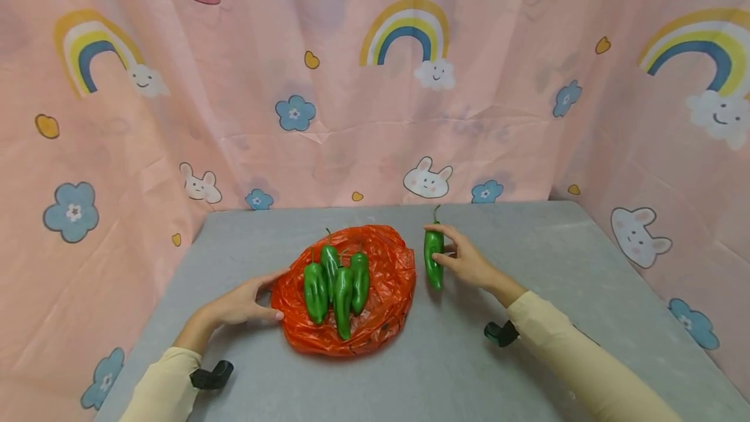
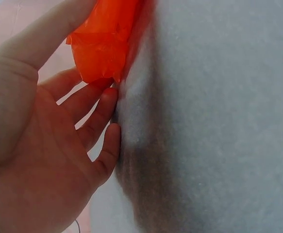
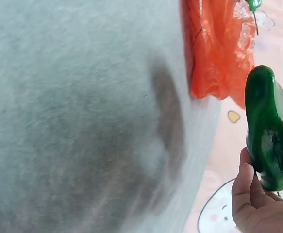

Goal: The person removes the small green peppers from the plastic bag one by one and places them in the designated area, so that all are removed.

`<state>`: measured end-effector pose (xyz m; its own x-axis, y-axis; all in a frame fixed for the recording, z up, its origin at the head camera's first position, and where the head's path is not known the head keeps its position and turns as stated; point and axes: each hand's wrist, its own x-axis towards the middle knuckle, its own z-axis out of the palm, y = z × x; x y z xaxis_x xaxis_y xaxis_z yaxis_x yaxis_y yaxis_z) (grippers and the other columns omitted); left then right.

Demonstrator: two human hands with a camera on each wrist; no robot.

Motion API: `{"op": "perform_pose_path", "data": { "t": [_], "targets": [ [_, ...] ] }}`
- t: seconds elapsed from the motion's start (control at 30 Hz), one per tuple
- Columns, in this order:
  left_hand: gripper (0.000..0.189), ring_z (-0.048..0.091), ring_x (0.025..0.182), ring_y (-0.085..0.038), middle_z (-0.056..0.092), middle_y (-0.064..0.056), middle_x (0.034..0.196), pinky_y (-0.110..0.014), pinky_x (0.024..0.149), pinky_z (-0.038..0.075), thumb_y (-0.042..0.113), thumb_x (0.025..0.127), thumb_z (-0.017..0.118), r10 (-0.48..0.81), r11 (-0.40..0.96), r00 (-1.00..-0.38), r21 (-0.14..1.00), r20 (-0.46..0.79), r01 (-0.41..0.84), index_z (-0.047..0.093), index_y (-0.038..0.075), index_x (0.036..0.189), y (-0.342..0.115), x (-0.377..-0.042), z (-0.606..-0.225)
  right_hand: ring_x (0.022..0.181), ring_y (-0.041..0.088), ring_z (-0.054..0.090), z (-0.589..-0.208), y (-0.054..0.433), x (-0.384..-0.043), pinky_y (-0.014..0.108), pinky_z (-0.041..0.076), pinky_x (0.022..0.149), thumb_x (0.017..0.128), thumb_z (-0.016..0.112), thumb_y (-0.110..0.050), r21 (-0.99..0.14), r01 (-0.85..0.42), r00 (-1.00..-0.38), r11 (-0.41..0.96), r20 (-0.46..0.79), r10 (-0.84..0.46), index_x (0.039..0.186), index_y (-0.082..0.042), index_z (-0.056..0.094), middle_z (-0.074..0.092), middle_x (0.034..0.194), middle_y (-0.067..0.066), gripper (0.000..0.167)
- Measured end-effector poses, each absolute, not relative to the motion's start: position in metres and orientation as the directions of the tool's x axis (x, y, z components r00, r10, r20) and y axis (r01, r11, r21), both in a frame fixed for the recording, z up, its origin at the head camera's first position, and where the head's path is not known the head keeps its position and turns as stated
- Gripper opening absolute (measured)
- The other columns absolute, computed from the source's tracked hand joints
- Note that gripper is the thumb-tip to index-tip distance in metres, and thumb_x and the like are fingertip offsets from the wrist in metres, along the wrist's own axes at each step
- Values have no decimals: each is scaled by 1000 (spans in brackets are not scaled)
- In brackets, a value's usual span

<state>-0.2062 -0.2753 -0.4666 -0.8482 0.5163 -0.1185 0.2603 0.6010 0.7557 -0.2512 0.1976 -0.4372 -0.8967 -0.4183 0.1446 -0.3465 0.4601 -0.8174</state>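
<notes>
Several green peppers [image 1: 343, 298] lie bunched on a crumpled red plastic bag [image 1: 387, 279], their stems toward the back. At the bag's left edge rests my left hand [image 1: 243, 301], its thumb and fingers spread apart along the rim. The left wrist view shows the red bag [image 2: 100, 53] between thumb and fingers, the fingers long and relaxed. To the right of the bag, my right hand [image 1: 465, 262] holds one more green pepper [image 1: 433, 256] between thumb and fingers, stem upward. In the right wrist view this pepper [image 3: 265, 116] is held above the grey surface.
The grey table [image 1: 457, 363] runs back to a pink curtain [image 1: 363, 116] printed with rainbows, rabbits and flowers. A black strap piece [image 1: 212, 375] sits at the left wrist, and another dark piece [image 1: 500, 333] at the right.
</notes>
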Motion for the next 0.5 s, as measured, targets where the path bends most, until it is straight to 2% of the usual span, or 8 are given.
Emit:
{"op": "perform_pose_path", "data": {
  "t": [0.23,0.5],
  "targets": [
    [93,31,147,-51,37,-26,160,-73,117,22,32,84,80,519,587,-848,767,-110,260,31,1,157,-275,-206,-468,113,49,60,-446,203,-253,44,60,84,99,57,2,-816,-295,-911,498,82,-405,149,-3,43,42,145,31,52],
    [93,29,148,-52,35,-27,160,-73,117,22,32,84,80,515,593,-850,763,-113,258,32,2,157,-275,-205,-466,118,53,58,-454,203,-252,44,60,85,98,58,1,-825,-281,-905,490,58,-421,148,-2,43,41,147,33,52]
  ]
}}
